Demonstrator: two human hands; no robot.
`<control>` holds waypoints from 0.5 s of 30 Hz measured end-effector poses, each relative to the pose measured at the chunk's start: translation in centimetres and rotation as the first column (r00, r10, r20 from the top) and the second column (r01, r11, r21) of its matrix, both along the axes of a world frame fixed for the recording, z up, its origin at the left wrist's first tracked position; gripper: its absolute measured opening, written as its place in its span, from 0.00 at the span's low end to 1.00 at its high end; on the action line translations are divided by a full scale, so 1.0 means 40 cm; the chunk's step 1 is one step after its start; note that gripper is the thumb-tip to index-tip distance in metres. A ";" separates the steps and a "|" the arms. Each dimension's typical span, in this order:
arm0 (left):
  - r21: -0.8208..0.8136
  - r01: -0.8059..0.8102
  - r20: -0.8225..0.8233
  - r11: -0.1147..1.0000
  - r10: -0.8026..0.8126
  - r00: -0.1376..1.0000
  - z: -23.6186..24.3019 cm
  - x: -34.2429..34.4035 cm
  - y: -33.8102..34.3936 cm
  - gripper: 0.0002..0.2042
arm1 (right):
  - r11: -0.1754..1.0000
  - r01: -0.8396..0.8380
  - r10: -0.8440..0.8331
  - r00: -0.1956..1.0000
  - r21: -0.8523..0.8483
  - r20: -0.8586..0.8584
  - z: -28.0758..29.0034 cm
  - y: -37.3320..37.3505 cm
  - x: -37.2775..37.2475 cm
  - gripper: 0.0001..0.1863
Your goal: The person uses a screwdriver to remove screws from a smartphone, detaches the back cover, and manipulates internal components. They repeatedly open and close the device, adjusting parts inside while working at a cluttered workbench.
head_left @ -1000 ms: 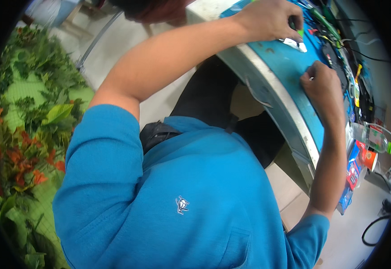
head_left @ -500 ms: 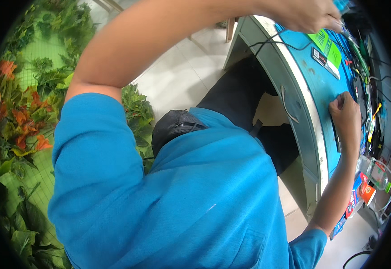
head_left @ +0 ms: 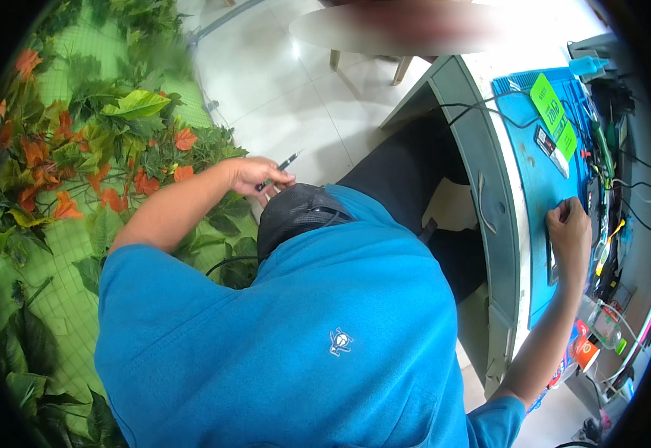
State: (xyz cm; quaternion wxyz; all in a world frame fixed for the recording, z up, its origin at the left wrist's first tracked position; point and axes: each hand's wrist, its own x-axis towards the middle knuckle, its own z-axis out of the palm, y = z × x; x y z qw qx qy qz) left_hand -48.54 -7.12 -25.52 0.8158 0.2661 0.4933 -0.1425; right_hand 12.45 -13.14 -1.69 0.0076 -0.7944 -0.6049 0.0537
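Blue everywhere here: plain bright blue shirt [head_left: 303, 336] with a tiny white emblem, and under the right hand [head_left: 570, 233] a blue work mat [head_left: 534, 187] on a white table [head_left: 489, 224]. Just past that hand there's a neon green tag [head_left: 553, 112]. The left hand [head_left: 254, 175] pinches a dark slim tool [head_left: 284, 162], next to green and orange fake leaves [head_left: 79, 149].

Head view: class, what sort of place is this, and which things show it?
Probably an electronics repair bench: a blue work mat on the desk, hand tools and cables along its far edge, and a thin tool in the left hand.
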 end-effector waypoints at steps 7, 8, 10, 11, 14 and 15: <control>-0.192 -0.023 0.162 0.981 0.055 0.985 -0.044 -0.028 -0.019 0.26 | 0.999 -0.017 0.018 1.000 -0.049 0.018 0.016 0.010 0.003 0.12; -0.188 0.004 0.167 0.982 0.028 0.986 -0.043 -0.028 -0.005 0.26 | 0.998 -0.019 0.020 0.999 -0.054 0.026 0.014 0.012 0.009 0.13; -0.188 0.065 0.174 0.980 -0.032 0.984 -0.036 -0.021 0.022 0.26 | 0.998 -0.027 0.029 0.999 -0.050 0.043 0.017 0.010 -0.003 0.13; -0.196 0.074 0.187 0.978 -0.037 0.982 -0.032 -0.018 0.035 0.26 | 0.998 -0.031 0.033 0.998 -0.048 0.051 0.019 0.009 -0.007 0.13; -0.190 0.093 0.208 0.977 -0.053 0.977 -0.001 -0.006 0.055 0.24 | 0.998 -0.018 0.022 0.997 -0.061 0.071 0.019 0.013 -0.005 0.13; -0.180 0.108 0.206 0.978 -0.070 0.976 -0.009 -0.010 0.056 0.24 | 0.997 -0.024 0.029 0.997 -0.067 0.068 0.020 0.014 -0.006 0.13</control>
